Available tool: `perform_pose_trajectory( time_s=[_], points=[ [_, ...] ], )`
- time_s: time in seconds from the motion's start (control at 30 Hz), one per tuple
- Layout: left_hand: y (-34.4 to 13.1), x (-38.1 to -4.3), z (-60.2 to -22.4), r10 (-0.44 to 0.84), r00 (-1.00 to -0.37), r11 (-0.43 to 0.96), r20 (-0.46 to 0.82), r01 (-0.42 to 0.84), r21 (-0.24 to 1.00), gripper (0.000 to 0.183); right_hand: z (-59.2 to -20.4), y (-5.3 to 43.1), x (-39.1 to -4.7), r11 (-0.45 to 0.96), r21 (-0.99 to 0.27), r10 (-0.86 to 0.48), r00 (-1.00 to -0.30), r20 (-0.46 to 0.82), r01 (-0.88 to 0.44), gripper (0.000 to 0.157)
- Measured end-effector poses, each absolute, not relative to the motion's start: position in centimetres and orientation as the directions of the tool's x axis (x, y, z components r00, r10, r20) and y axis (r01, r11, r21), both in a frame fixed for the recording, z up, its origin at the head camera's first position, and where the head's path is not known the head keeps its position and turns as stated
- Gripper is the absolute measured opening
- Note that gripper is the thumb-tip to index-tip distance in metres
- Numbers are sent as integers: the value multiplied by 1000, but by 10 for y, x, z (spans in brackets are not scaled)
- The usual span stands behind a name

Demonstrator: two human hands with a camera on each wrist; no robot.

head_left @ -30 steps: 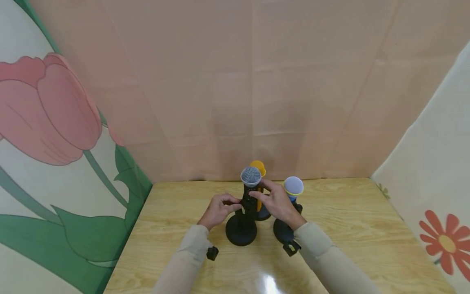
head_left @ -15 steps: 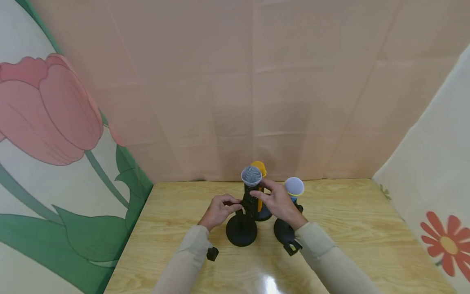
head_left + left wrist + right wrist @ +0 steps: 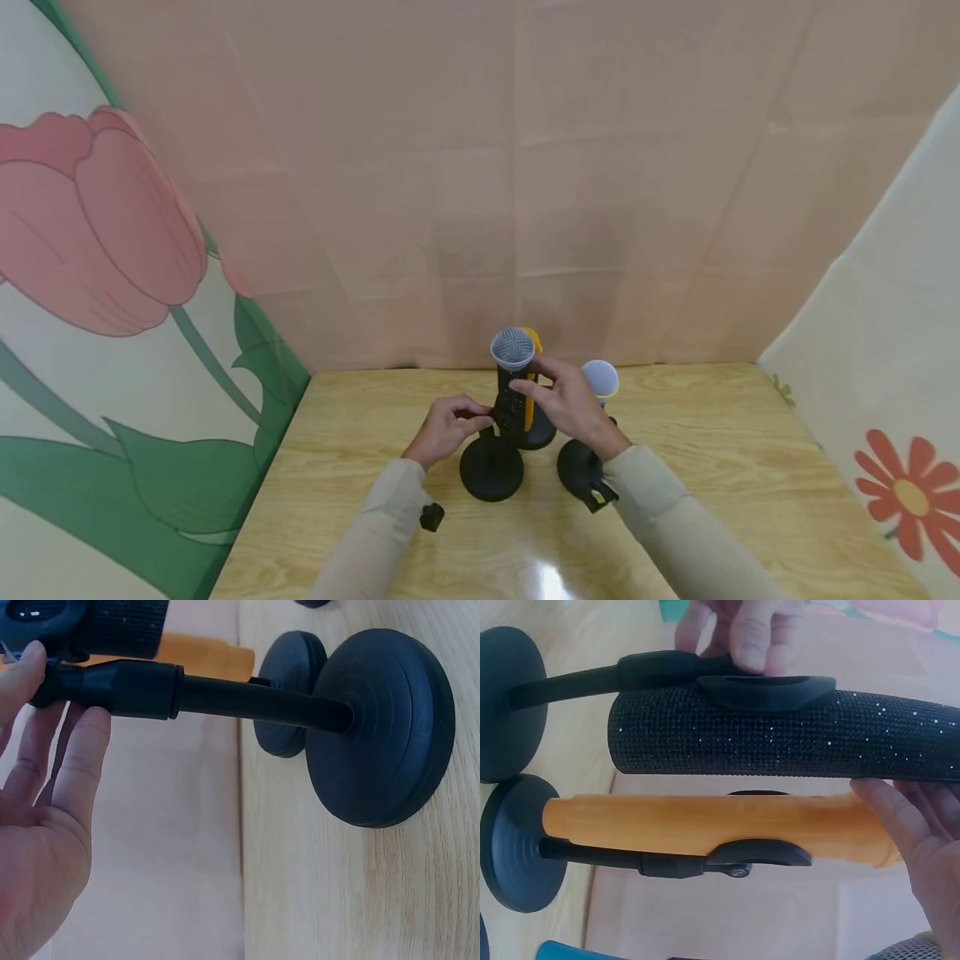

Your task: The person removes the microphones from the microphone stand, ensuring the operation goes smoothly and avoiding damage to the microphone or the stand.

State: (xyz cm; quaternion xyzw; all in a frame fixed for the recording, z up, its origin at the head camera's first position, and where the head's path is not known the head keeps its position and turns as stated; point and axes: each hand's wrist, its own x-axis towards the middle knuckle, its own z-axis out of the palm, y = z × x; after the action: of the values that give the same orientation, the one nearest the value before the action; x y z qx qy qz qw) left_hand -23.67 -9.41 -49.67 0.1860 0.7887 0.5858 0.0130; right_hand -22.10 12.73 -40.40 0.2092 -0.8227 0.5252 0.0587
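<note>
A black microphone [image 3: 513, 348] with a silver mesh head stands in the clip of a black desk stand [image 3: 491, 471]. Sparkly specks cover its body, seen in the right wrist view. My right hand [image 3: 570, 404] holds this microphone just below the head, thumb in front and fingers behind. My left hand [image 3: 444, 429] pinches the stand at the joint under the clip. In the left wrist view, the thumb and fingers of that hand [image 3: 45, 847] lie around the upper stem [image 3: 255, 703]. The clip [image 3: 769, 691] wraps part of the microphone body in the right wrist view.
Close behind is an orange microphone [image 3: 645, 821] on its own black stand. To the right, partly behind my right wrist, stands a microphone with a pale head [image 3: 600, 377] on another round base [image 3: 579, 467]. A pink cloth backdrop [image 3: 420, 250] rises behind the wooden table [image 3: 337, 467].
The black microphone has risen slightly in the clip, and my right hand has gone up a little with it. My left hand keeps its place on the stand.
</note>
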Motion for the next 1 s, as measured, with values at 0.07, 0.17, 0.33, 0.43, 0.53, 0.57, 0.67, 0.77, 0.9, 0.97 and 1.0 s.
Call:
perform_pose_trajectory(
  time_s=[0.07, 0.17, 0.33, 0.43, 0.53, 0.57, 0.67, 0.77, 0.9, 0.97, 1.0],
  points=[
    [-94, -236, -497, 313, -928, 243, 202, 284, 928, 11, -402, 127, -221, 353, -842, -286, -904, 317, -407, 33],
    [-95, -236, -497, 315, -928, 246, 200, 283, 927, 10, -400, 127, -222, 335, -840, -298, -894, 335, -426, 35],
    [-94, -235, -497, 307, -930, 257, 203, 287, 923, 11, -396, 127, -223, 334, -829, -297, -885, 359, -449, 32],
    [-93, -235, -499, 307, -929, 263, 208, 293, 919, 11, -394, 127, -222, 348, -823, -291, -886, 361, -449, 30],
    [-93, -233, -499, 311, -927, 265, 210, 297, 917, 10, -393, 127, -222, 342, -825, -300, -884, 357, -450, 31],
    [-93, -233, -499, 311, -928, 266, 207, 294, 918, 10, -392, 128, -222, 334, -827, -306, -882, 358, -452, 31],
    [-93, -232, -498, 311, -927, 268, 208, 296, 917, 11, -388, 129, -223, 306, -836, -320, -877, 360, -455, 35],
    [-93, -234, -498, 304, -930, 277, 207, 294, 915, 11, -382, 130, -224, 297, -835, -329, -870, 367, -464, 38],
    [-94, -236, -499, 305, -927, 277, 220, 308, 910, 11, -374, 131, -224, 310, -827, -335, -868, 366, -468, 39],
    [-94, -237, -498, 309, -922, 269, 231, 318, 909, 10, -370, 132, -224, 308, -827, -335, -867, 369, -471, 39],
    [-93, -237, -498, 311, -921, 266, 234, 321, 909, 11, -368, 133, -225, 305, -827, -335, -866, 371, -472, 39]
  ],
)
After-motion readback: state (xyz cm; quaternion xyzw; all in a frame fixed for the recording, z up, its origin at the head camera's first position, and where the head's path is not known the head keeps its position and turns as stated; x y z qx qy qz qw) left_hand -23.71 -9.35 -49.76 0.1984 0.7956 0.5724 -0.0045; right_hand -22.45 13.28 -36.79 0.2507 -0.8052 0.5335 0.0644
